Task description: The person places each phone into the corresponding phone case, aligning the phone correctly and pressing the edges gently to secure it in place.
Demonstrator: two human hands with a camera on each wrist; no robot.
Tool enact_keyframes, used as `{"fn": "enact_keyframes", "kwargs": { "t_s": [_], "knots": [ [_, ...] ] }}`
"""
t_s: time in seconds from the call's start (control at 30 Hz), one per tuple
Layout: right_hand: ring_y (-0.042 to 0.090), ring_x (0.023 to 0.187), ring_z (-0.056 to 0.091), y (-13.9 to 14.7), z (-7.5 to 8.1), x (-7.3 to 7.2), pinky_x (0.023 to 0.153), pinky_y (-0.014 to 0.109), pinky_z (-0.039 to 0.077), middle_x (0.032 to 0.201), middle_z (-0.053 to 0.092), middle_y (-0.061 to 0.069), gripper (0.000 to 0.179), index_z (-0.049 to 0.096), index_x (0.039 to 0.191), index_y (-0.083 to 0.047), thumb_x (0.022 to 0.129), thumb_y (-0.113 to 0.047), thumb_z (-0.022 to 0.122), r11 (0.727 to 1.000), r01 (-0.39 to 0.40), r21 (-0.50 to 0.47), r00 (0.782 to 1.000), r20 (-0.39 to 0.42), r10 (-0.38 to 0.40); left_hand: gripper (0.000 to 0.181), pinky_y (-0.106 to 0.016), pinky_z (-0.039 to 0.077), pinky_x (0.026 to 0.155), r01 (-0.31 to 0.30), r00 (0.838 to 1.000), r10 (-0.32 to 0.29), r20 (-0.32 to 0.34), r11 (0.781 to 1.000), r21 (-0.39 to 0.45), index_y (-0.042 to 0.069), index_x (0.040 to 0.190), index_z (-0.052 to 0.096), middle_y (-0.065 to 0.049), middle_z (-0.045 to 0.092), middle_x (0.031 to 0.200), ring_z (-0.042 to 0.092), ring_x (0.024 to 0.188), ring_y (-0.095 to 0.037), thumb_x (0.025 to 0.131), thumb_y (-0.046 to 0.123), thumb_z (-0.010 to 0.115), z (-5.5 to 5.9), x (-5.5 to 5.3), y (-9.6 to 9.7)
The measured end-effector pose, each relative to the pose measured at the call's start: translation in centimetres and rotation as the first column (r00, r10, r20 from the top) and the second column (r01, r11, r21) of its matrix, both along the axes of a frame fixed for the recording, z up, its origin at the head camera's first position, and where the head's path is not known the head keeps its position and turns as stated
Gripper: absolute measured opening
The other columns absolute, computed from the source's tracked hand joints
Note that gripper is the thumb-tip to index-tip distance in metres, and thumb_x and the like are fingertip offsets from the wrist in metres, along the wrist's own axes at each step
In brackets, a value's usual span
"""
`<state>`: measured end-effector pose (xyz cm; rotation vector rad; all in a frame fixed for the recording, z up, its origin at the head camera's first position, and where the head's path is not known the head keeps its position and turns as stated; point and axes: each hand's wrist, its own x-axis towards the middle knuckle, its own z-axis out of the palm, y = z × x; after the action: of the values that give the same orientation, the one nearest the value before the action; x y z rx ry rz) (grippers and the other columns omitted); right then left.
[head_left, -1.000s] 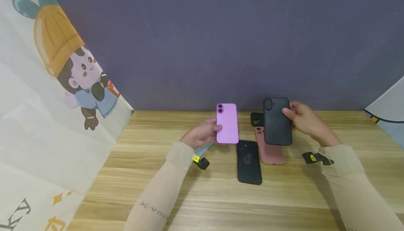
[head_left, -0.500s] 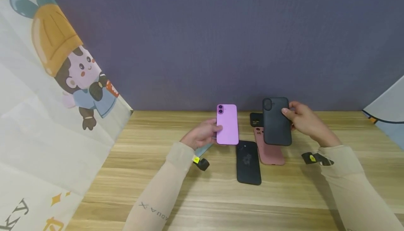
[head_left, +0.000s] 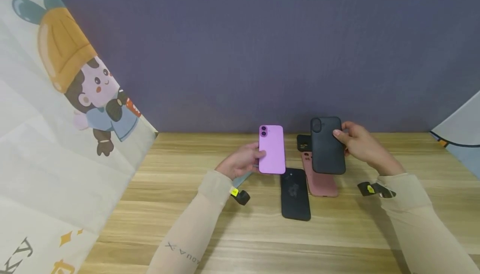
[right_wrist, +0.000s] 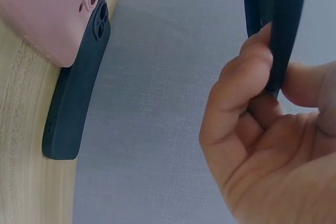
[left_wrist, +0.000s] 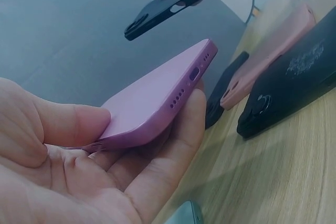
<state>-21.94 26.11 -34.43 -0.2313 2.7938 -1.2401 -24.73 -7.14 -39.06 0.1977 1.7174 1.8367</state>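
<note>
My left hand (head_left: 241,160) holds a lilac phone (head_left: 272,153) above the table, its back with two camera lenses towards me. The thumb presses on the back and the fingers curl beneath; the charging port shows in the left wrist view. To the right, my right hand (head_left: 361,143) pinches a black phone case (head_left: 326,153) by its right edge, thumb on the outside and fingers inside. The case hangs over a pink phone case (head_left: 323,185) and partly hides it. Phone and case are apart, roughly side by side.
On the wooden table (head_left: 232,240) lie a dark phone case (head_left: 303,143) behind the pink one and a black phone-shaped piece (head_left: 295,201) with a pale mark. A light blue piece (left_wrist: 185,213) lies under my left hand. A grey-blue wall (head_left: 240,49) rises behind.
The lilac phone has shifted slightly right and the black case slightly left, so the space between them is a little narrower. Both hands keep their hold.
</note>
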Motion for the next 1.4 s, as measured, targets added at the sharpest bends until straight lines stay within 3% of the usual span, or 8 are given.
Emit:
{"fn": "enact_keyframes", "kwargs": {
  "t_s": [0.4, 0.77, 1.13, 1.4],
  "knots": [
    [0.014, 0.053, 0.039, -0.6, 0.0, 0.9, 0.055, 0.033, 0.047, 0.064, 0.037, -0.001, 0.039, 0.039, 0.119, 0.005, 0.113, -0.033, 0.035, 1.000, -0.013, -0.026, 1.000, -0.011, 0.012, 0.045, -0.054, 0.056, 0.098, 0.021, 1.000, -0.021, -0.010, 1.000, 0.013, 0.004, 0.154, 0.039, -0.023, 0.063, 0.126, 0.065, 0.102, -0.024, 0.109, 0.007, 0.039, -0.2, 0.4, 0.1],
    [0.015, 0.054, 0.041, -1.2, -0.1, 1.4, 0.055, 0.032, 0.046, 0.065, 0.039, 0.001, 0.037, 0.039, 0.115, 0.004, 0.113, -0.032, 0.035, 0.999, -0.011, -0.036, 1.000, -0.020, 0.010, 0.047, -0.053, 0.056, 0.100, 0.046, 0.999, -0.046, -0.022, 0.999, 0.009, 0.007, 0.156, 0.037, -0.027, 0.058, 0.135, 0.065, 0.108, -0.026, 0.109, 0.008, 0.039, 0.1, 0.9, 0.0],
    [0.012, 0.050, 0.036, -1.8, -0.2, 1.9, 0.053, 0.032, 0.043, 0.062, 0.034, -0.002, 0.033, 0.038, 0.116, 0.004, 0.113, -0.029, 0.035, 0.999, -0.008, -0.046, 1.000, -0.004, 0.008, 0.047, -0.051, 0.058, 0.097, 0.041, 0.999, -0.040, -0.035, 0.999, 0.010, 0.006, 0.155, 0.038, -0.027, 0.059, 0.134, 0.066, 0.106, -0.026, 0.109, 0.008, 0.040, 0.1, 1.4, 0.1],
    [0.014, 0.050, 0.041, -2.3, -0.4, 2.2, 0.052, 0.031, 0.042, 0.059, 0.038, -0.002, 0.035, 0.040, 0.119, 0.006, 0.113, -0.028, 0.037, 0.999, -0.008, -0.040, 1.000, -0.018, 0.007, 0.047, -0.051, 0.057, 0.098, 0.043, 0.999, -0.043, -0.029, 0.999, 0.016, 0.007, 0.156, 0.038, -0.028, 0.057, 0.139, 0.065, 0.113, -0.028, 0.109, 0.007, 0.040, 0.0, 1.6, 0.1]
  ]
}}
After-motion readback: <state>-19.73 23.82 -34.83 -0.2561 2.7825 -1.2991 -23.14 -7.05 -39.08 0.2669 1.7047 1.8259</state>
